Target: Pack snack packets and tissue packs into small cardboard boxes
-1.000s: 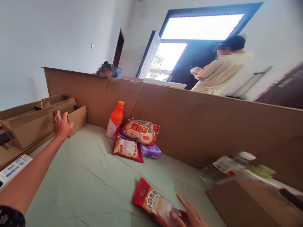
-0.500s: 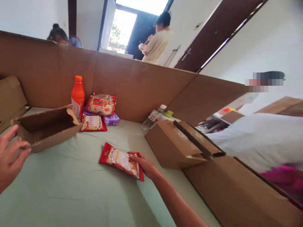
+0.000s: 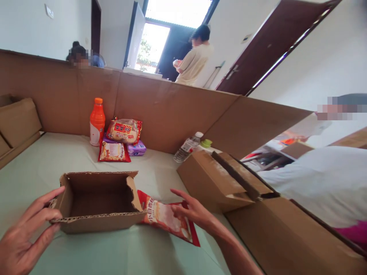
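An empty, open-topped cardboard box point(image 3: 100, 224) stands on the pale green cloth in front of me. My left hand point(image 3: 34, 225) grips its left end, fingers and thumb at the wall. Against the box's right end lies a red and white snack packet point(image 3: 163, 215) with Chinese print, its left tip partly hidden by the box. My right hand point(image 3: 192, 212) is over the packet's right half, index finger stretched out and the fingers apart; a bent fingertip seems to touch the wrapper.
Against the cardboard wall point(image 3: 160, 110) stand an orange bottle point(image 3: 97, 122), a rice cracker bag point(image 3: 124, 130), a smaller red packet point(image 3: 114, 152) and a purple pack point(image 3: 137, 148). A clear bottle point(image 3: 187, 147) leans near cardboard boxes point(image 3: 212, 175) at right. Other people are beyond the wall.
My left hand has brought the cardboard box right and nearer to me, up against the packet. The packet has come down and right, and my right hand's fingers have loosened from it.
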`<state>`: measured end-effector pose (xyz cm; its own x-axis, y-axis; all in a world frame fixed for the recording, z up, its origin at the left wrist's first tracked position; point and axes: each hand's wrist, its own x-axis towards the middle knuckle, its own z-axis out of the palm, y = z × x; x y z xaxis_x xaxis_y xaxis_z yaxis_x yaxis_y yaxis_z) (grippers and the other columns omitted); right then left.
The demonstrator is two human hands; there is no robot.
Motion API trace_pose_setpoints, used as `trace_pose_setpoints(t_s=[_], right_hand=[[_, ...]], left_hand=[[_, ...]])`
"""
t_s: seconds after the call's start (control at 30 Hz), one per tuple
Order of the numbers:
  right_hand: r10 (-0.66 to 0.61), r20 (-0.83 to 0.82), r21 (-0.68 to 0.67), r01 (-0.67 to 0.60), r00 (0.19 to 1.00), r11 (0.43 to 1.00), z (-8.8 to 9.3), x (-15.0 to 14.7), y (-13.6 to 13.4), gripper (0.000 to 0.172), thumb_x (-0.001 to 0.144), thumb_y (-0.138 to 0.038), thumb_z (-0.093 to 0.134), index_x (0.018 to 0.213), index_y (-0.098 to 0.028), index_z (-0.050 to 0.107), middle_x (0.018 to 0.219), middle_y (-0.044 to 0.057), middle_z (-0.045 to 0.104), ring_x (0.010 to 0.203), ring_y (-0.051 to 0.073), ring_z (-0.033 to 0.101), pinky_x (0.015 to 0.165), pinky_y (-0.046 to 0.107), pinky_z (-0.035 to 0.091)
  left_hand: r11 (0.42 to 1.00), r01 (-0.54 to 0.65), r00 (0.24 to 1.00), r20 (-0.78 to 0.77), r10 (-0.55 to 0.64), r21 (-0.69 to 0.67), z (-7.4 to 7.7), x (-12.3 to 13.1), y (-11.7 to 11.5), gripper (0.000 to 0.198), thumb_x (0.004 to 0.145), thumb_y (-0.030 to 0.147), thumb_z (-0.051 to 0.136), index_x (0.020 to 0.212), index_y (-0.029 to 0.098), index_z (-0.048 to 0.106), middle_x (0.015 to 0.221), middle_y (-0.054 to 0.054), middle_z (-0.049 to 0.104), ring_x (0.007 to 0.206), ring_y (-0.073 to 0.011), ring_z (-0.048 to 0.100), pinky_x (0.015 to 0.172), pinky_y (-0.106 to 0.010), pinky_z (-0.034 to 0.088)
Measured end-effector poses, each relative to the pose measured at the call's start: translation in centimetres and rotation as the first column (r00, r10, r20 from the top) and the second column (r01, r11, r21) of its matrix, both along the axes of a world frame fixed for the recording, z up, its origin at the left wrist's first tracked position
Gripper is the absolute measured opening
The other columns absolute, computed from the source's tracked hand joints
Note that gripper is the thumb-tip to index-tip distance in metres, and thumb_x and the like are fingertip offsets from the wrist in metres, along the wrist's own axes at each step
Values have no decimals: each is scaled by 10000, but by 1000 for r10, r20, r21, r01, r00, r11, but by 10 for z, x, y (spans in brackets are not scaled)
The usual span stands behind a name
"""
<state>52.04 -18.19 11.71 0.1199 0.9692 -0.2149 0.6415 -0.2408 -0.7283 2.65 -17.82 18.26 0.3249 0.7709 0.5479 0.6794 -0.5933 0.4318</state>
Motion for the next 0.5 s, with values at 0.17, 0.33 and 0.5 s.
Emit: trace_pose_setpoints(t_s=[0.17, 0.33, 0.5], right_hand=[[361, 307, -244, -294, 880, 924, 14, -38, 25, 649, 622, -337, 744, 1251, -187, 682, 1244, 127, 708, 1128, 321, 635, 938, 366, 460], [317, 370, -230, -244, 873, 942, 19, -42, 22, 235, 774, -371, 583, 832, -176, 700, 797, 63, 734, 722, 214, 651, 620, 274, 429], [-182, 169, 256, 135, 969, 957, 71, -28, 10, 396, 767, -596, 597, 767, -200, 615, 632, 22, 648, 556, 186, 575, 496, 273, 422]], left_hand=[[999, 11, 996, -92, -8, 37, 1, 6, 2, 144, 940, 318, 514, 1052, 296, 602, 1456, -30, 550, 1259, -189, 613, 970, -263, 541], [994, 37, 996, -89, -27, 108, 4, 11, 0, 142, 946, 276, 500, 1051, 277, 596, 1437, -56, 562, 1228, -169, 633, 938, -209, 541], [992, 55, 995, -87, -45, 112, 4, 14, 0, 150, 944, 258, 499, 1062, 281, 590, 1436, -55, 562, 1197, -167, 653, 921, -205, 552]])
